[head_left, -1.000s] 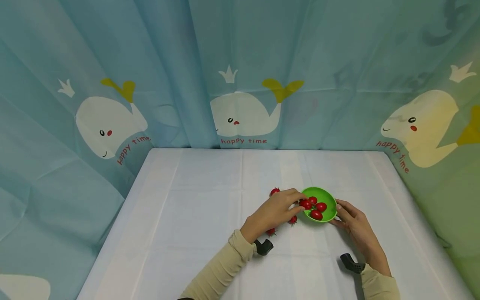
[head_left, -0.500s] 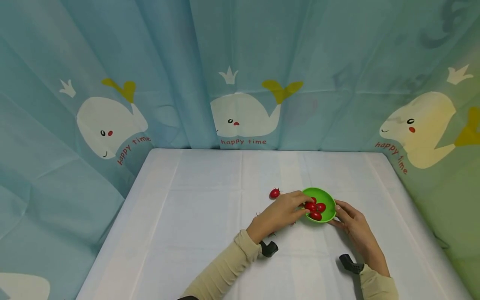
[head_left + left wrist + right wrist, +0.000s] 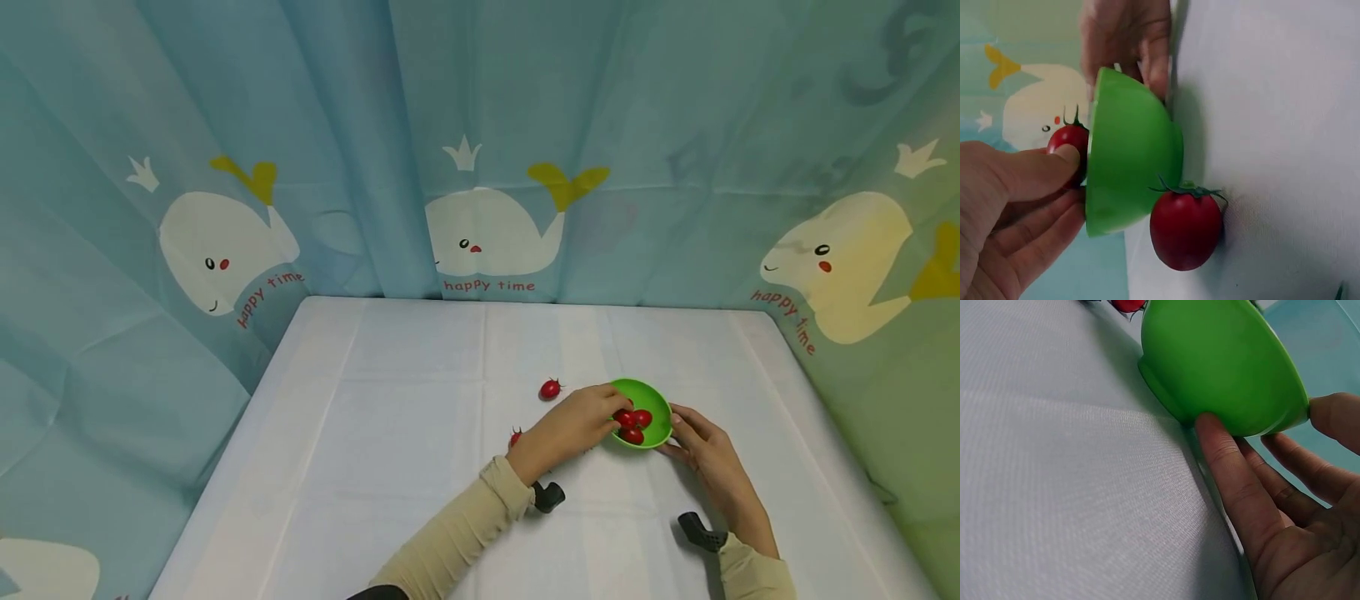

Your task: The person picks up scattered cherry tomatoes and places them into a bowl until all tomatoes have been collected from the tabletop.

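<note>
A green bowl [image 3: 662,429] on the white table holds several red cherry tomatoes. My left hand [image 3: 576,421] reaches over its left rim, pinching a cherry tomato [image 3: 1065,140] with a green stem between thumb and fingers; in the left wrist view the tomato is at the rim. On the bowl's other side, my right hand [image 3: 707,450] steadies it, thumb at the rim and fingers against the outer wall, as the right wrist view shows. Close beside the bowl's base lies another tomato [image 3: 1186,232], hidden behind my left hand in the head view.
One loose cherry tomato [image 3: 550,389] lies beyond my left hand, and a second loose tomato [image 3: 515,437] is partly covered by my left wrist. A blue curtain [image 3: 360,208] with whale prints hangs behind the table [image 3: 390,417].
My left hand has shifted slightly to the right, further over the bowl, still pinching the tomato. The far loose tomato has come into full view. The right hand keeps its hold on the bowl.
</note>
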Motion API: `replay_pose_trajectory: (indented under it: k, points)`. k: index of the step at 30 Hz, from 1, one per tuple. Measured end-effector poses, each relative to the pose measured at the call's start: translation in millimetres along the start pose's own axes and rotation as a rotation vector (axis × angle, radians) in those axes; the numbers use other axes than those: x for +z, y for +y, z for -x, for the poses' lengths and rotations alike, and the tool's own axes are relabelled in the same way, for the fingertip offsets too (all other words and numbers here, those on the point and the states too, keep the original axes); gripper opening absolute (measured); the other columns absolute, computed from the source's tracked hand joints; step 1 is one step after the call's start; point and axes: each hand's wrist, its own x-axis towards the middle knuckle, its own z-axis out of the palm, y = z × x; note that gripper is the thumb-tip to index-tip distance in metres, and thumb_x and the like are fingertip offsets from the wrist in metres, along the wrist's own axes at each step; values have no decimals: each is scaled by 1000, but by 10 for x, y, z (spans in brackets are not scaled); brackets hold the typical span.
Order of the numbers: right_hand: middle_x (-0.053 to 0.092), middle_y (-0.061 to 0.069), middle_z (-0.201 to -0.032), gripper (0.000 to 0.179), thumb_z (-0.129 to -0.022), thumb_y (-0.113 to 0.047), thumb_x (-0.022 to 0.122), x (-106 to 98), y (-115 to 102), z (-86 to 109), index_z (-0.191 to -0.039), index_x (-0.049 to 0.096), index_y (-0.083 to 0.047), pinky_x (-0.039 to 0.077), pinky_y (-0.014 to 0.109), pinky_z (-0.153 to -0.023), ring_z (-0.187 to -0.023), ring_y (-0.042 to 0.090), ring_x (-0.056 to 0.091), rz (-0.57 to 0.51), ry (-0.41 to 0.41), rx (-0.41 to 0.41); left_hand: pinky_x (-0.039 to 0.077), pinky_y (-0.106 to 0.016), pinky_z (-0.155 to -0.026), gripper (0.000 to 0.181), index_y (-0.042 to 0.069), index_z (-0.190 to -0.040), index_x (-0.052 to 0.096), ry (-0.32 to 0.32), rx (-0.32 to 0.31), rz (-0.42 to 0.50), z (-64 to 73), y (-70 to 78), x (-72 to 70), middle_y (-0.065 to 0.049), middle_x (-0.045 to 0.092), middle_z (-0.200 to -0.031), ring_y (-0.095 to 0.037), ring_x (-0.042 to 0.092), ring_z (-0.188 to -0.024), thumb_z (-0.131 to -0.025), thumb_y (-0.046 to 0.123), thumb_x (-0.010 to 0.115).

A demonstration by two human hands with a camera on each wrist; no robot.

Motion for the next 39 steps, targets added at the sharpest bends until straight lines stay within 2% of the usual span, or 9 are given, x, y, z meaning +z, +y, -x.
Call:
replay_pose_trajectory:
  k: [4, 9, 16, 26, 30, 35, 39]
  points:
    - [56, -26, -123, 70, -110, -42, 50, -2, 6, 5, -154, 35, 10, 61, 21, -88, -107, -10, 66, 9, 5, 0, 51, -11, -89, 20, 14, -122, 72, -25, 32, -152, -43, 19, 36, 2, 69, -114, -8, 66, -98, -102, 16, 69]
    - [56, -26, -123, 70, -110, -43, 51, -9, 7, -1, -155, 36, 9, 61, 21, -88, -107, -10, 66, 10, 7, -4, 53, -12, -87, 20, 14, -122, 71, -35, 41, -237, -87, 52, 57, 2, 70, -111, -7, 66, -96, -104, 12, 64]
    - [60, -24, -122, 63, -110, -34, 52, -16, 12, -2, -152, 37, 10, 62, 22, -87, -106, -6, 68, -49, -16, -24, 54, -14, -94, 28, 16, -130, 69, -128, 4, -298, -165, 116, 57, 3, 72, -118, -6, 68, -104, -102, 13, 67]
    - [60, -25, -121, 66, -110, -36, 52, -13, 3, -2, -154, 35, 10, 61, 21, -88, -107, -6, 67, -54, -9, -9, 54, -14, -92, 31, 16, -130, 68, -181, -32, -307, -221, 157, 35, 5, 73, -113, -5, 66, -102, -100, 11, 70]
    - [60, -26, -120, 66, -110, -36, 52, -10, 1, 4, -154, 35, 10, 61, 21, -87, -106, -7, 67, -48, -6, 4, 54, -13, -90, 26, 17, -126, 69, -186, -21, -325, -235, 165, 26, 7, 74, -110, -5, 67, -100, -100, 12, 70]
    - [60, -26, -120, 66, -110, -35, 52, -12, -1, 3, -154, 35, 11, 61, 20, -87, -106, -7, 67, -51, -5, -4, 55, -13, -85, 14, 19, -110, 75, -197, -16, -379, -250, 169, 29, 8, 75, -104, -6, 67, -95, -100, 12, 70]
    - [61, -25, -120, 65, -110, -34, 53, -17, 3, -5, -153, 35, 12, 61, 21, -87, -106, -6, 68, -74, -4, -15, 55, -14, -82, 11, 22, -101, 76, -202, -27, -415, -265, 176, 13, 9, 75, -100, -6, 66, -91, -98, 13, 72]
